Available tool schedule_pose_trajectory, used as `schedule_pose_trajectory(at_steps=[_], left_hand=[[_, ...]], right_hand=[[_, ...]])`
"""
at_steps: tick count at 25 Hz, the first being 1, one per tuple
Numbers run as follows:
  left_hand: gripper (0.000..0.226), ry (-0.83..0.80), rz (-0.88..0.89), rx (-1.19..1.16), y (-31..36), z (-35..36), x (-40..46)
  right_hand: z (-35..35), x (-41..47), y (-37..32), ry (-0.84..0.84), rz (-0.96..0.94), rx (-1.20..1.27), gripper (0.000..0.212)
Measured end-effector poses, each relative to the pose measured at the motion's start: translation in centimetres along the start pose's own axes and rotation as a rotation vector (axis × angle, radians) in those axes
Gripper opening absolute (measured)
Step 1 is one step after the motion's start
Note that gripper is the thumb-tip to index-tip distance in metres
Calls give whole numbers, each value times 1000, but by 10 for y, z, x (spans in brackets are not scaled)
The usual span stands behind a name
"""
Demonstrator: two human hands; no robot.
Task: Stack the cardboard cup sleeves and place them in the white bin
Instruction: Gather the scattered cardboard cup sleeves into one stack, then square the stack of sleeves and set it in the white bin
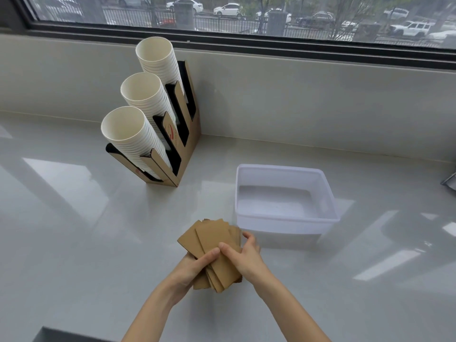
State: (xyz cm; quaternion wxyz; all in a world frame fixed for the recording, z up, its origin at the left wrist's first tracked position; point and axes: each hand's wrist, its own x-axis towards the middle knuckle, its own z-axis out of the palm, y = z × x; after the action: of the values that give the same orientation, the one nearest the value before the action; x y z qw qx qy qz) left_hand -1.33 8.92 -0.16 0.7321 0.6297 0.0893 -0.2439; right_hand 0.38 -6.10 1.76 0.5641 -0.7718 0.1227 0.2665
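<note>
A fanned bundle of brown cardboard cup sleeves (212, 239) is held over the grey counter, just left of the white bin. My left hand (190, 269) grips the bundle from the left, thumb on top. My right hand (243, 256) holds its right side, fingers curled round the far edge and thumb pressed on the top sleeve. The sleeves are uneven, their ends splayed apart. The white bin (286, 224) is a translucent rectangular tub with nothing visible inside, standing to the right of my hands.
A cardboard cup holder (187, 144) with three tilted stacks of white paper cups (123, 124) stands at the back left against the wall. The glossy grey counter (74, 230) runs under a window. A dark object (450, 181) sits at the right edge.
</note>
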Motion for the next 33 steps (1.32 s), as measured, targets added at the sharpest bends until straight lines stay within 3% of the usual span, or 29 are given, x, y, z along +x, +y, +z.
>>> schedule_pose_trajectory(at_steps=[2,5,8,10,13,17,25,33], left_hand=[[50,-9,0,20,1,-1,2],[42,-23,-3,81,2,-3,3],[43,-46,7,154,5,2,3],[56,-82,33,243,6,10,3],[73,-81,130,296,9,21,6],[81,-54,204,343,13,28,10],[83,-8,257,579,-11,30,20],[97,-20,200,515,-23,31,18]], right_hand=[[-3,2,4,-104,50,54,89],[-12,0,9,-179,4,43,73],[-21,0,9,-204,-66,7,69],[-25,-2,8,-222,-115,-45,72],[-26,-7,9,-161,-224,-78,82],[-25,-10,15,-77,-309,71,94],[-20,-12,38,-56,-294,54,108],[-9,-9,38,-51,-232,84,128]])
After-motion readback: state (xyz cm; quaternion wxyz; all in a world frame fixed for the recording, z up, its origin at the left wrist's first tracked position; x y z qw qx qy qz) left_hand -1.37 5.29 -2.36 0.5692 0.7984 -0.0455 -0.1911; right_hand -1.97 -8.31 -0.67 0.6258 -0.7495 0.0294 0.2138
